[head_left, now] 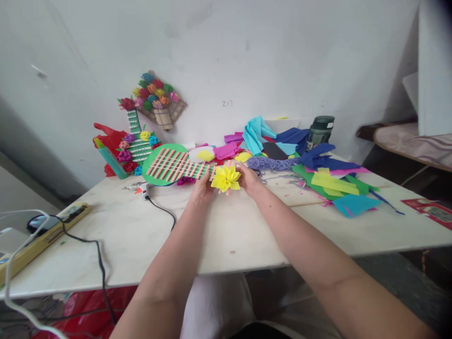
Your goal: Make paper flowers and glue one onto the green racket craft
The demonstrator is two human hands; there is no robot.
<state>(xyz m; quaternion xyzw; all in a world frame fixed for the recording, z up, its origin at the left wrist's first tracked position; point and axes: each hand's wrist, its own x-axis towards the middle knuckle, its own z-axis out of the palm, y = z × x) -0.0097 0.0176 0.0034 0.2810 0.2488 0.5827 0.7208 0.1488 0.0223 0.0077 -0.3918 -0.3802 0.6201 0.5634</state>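
Observation:
A green craft guitar (150,175) with pink sticks across its body and pale strings is held slanting above the table. My left hand (202,186) is closed round its neck, thumb on top. Over the head end sits a yellow paper flower (226,179). My right hand (248,179) is closed at that end, beside the flower; the petals and the guitar's head hide some of its fingers. Left of the guitar's body, near its lower edge, lies a hot glue gun (142,189) with a black cord.
A finished flower-covered guitar (136,127) and a teal tube (112,161) stand at the back left. Coloured paper (259,134), purple yarn (271,163) and a dark bottle (320,132) lie or stand along the wall. A power strip (45,240) with cables sits at left.

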